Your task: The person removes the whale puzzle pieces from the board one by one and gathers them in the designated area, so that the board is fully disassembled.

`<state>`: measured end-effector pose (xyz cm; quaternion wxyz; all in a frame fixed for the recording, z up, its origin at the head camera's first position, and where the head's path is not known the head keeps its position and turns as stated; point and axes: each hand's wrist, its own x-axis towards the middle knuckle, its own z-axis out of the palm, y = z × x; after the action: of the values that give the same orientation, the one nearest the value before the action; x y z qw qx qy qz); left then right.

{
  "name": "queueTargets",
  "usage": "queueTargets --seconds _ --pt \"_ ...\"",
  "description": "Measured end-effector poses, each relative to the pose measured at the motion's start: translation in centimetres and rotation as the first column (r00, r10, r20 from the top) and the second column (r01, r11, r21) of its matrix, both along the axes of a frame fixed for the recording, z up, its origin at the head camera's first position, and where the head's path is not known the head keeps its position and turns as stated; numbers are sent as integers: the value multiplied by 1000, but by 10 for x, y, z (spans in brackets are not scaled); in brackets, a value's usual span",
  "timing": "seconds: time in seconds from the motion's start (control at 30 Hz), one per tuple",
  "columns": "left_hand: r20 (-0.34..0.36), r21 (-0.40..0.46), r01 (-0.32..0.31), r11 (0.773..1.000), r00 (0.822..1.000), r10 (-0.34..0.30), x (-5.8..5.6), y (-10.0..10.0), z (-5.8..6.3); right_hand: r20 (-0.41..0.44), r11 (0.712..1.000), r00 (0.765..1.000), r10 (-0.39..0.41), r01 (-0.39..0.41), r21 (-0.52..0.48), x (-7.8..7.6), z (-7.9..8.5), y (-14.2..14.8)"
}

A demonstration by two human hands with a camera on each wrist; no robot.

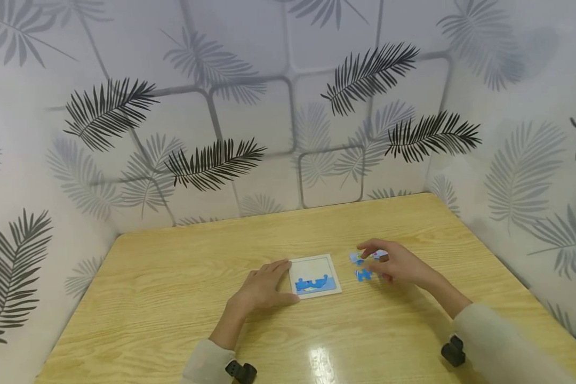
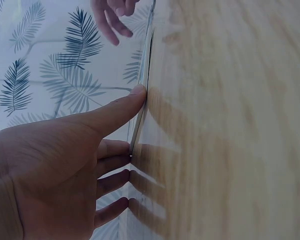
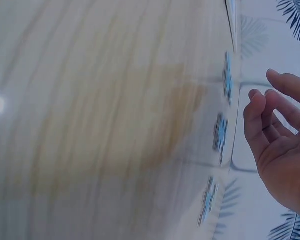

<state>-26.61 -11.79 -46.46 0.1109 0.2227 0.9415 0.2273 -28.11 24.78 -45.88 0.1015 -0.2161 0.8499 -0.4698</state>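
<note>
A pale square jigsaw tray (image 1: pixel 335 273) lies on the table, with blue joined pieces (image 1: pixel 320 285) filling its lower part and its upper part bare. My left hand (image 1: pixel 260 288) rests at the tray's left side, fingers spread near the upper left corner and thumb (image 2: pixel 122 111) against the near edge. Over the loose jigsaw pieces (image 1: pixel 363 275) right of the tray hovers my right hand (image 1: pixel 399 262), fingers loosely bent and holding nothing. The right wrist view has several blue pieces (image 3: pixel 220 134) flat on the table, apart from the fingers; in the head view that hand partly covers them.
The wood-grained table (image 1: pixel 187 298) meets a leaf-patterned wall covering (image 1: pixel 249 122) at its back and sides. Bright light reflects off the tabletop near the front. A black wrist device (image 1: pixel 241 372) sits on the left sleeve, another (image 1: pixel 454 352) on the right.
</note>
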Motion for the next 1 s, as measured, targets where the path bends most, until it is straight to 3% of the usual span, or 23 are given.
queueTargets --seconds 0.33,0.6,0.87,1.0 --pt "5 -25 -14 1000 1000 14 -1 2 0 27 995 996 79 -77 -68 -10 -1 -57" --pt "6 -14 -11 1000 1000 11 0 2 0 46 990 991 129 -126 -65 -13 -7 -90" --pt "-5 -2 3 1000 1000 -3 -2 1 -2 59 985 983 171 -173 22 -9 -12 -120" --pt "-1 9 6 1000 1000 -6 -2 2 0 -2 977 982 189 -188 101 -5 -12 -131"
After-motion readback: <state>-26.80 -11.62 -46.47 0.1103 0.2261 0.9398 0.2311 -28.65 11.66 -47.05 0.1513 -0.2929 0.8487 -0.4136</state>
